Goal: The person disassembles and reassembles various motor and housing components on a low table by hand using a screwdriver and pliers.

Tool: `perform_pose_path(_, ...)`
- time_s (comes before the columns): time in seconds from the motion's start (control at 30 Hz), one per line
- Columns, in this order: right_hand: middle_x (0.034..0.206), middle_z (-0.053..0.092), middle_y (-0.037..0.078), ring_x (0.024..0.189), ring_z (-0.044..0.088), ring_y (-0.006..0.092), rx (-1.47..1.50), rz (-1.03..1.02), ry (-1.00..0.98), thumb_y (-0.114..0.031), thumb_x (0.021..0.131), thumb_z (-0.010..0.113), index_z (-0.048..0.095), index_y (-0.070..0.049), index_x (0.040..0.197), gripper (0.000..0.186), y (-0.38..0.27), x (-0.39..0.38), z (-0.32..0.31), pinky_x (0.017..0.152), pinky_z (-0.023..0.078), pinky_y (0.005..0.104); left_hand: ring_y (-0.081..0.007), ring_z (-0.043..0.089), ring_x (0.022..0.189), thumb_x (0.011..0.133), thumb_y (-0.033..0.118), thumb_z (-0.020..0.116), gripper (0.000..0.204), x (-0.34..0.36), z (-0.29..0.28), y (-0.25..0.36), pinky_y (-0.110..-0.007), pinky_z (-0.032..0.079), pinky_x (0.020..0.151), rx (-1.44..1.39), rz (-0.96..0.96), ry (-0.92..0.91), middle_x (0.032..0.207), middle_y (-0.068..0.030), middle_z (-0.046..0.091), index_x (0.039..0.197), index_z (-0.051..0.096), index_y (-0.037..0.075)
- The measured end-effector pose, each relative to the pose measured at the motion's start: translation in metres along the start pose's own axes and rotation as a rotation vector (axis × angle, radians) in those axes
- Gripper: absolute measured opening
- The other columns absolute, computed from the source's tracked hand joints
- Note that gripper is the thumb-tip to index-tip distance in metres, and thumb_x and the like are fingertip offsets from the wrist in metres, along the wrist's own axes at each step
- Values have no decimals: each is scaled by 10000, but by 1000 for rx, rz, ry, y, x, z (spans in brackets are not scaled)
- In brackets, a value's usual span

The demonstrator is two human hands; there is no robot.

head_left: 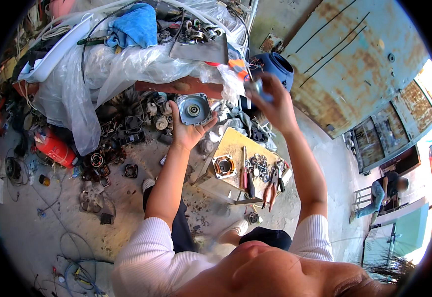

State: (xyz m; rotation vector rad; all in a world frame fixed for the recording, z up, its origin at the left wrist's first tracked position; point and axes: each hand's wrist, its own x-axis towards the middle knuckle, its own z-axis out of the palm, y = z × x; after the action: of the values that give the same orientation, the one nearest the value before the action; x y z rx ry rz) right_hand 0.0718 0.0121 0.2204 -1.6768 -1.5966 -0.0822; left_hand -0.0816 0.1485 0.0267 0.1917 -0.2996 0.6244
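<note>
My left hand [187,134] holds up a square grey metal motor end cover [195,108] on its palm, thumb at one side and fingers at the other. Its hollow face is turned up, with a round bearing seat in the middle. To the right and higher, my right hand [276,101] is smeared by motion. A small shiny metallic part [253,88] shows at its fingertips, too blurred to name. Below the hands, a wooden stool top [230,140] bears a motor stator in a square housing [224,167], screwdrivers [248,173], pliers [273,186] and several small metal rings [260,167].
A plastic-covered bench [127,67] ahead carries a blue cloth [136,25] and a metal tray [202,48] of parts. A blue drum [277,69] stands beyond my right hand. Scrap motor parts [129,126] and a red extinguisher-like cylinder [53,148] crowd the left. A person [386,194] sits far right.
</note>
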Motion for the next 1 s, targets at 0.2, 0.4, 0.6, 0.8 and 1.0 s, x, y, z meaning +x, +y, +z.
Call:
perform_pose_path(0.2, 1029, 714, 123, 969, 681, 279, -338, 230, 87, -598, 725, 736, 686, -67, 1096, 650, 62, 151, 65, 837, 509, 393, -406, 616, 1116, 845, 804, 394, 914, 0, -1, 8, -546, 479, 990, -70, 43, 26, 1325, -178, 585, 1374, 510, 68)
perform_pose_path(0.4, 1136, 702, 124, 1094, 651, 299, -489, 396, 148, -648, 729, 702, 687, -139, 1174, 676, 100, 216, 101, 955, 456, 450, -455, 625, 1062, 821, 835, 377, 968, -1, -6, 17, -579, 483, 964, -158, 48, -45, 1372, -228, 530, 1399, 475, 65)
perform_pose_path(0.6, 1200, 664, 174, 1145, 627, 307, -513, 465, -19, -593, 797, 689, 616, -104, 1278, 690, 74, 215, 98, 977, 486, 399, -454, 618, 1051, 830, 826, 377, 945, -2, 1, 13, -586, 492, 945, -61, 68, 115, 1353, -236, 533, 1397, 468, 76)
perform_pose_path(0.8, 1240, 636, 208, 1169, 606, 329, -458, 333, 71, -542, 760, 742, 581, -36, 1288, 749, 80, 196, 84, 985, 476, 407, -449, 575, 1129, 837, 813, 404, 945, 6, 0, -2, -585, 469, 972, 4, 89, 206, 1326, -238, 544, 1393, 457, 50)
perform_pose_path(1.0, 1042, 710, 198, 974, 696, 296, -356, 208, -157, -455, 821, 730, 690, -25, 1103, 516, 57, 68, 18, 821, 538, 367, -477, 518, 1215, 822, 830, 393, 1004, 11, -31, -11, -583, 403, 1046, -223, -133, -142, 1368, -255, 517, 1420, 432, 25)
